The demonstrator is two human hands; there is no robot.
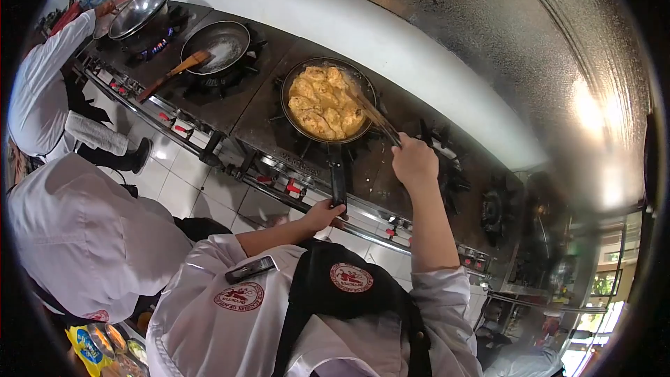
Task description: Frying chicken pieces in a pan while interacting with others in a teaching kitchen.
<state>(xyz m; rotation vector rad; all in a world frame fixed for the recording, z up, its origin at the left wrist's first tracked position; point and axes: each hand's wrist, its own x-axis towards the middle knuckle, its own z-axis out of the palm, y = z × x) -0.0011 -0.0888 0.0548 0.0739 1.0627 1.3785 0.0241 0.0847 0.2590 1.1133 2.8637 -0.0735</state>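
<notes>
A round frying pan (366,77) sits on a burner of the gas range, filled with browned meat pieces (324,102) in a yellowish sauce. Its black handle (337,175) points toward me, and my left hand (322,217) grips the handle's end. My right hand (416,163) is closed around a wooden spatula (372,112). The spatula's far end reaches into the right side of the pan, where sauce and meat partly hide its tip.
A second frying pan (217,36) with white residue holds another wooden spatula (175,76). Farther left, a steel bowl (138,13) stands over a lit burner. Two people in white jackets (94,225) are at my left. A metal rail (251,180) and red knobs (294,188) line the range's front.
</notes>
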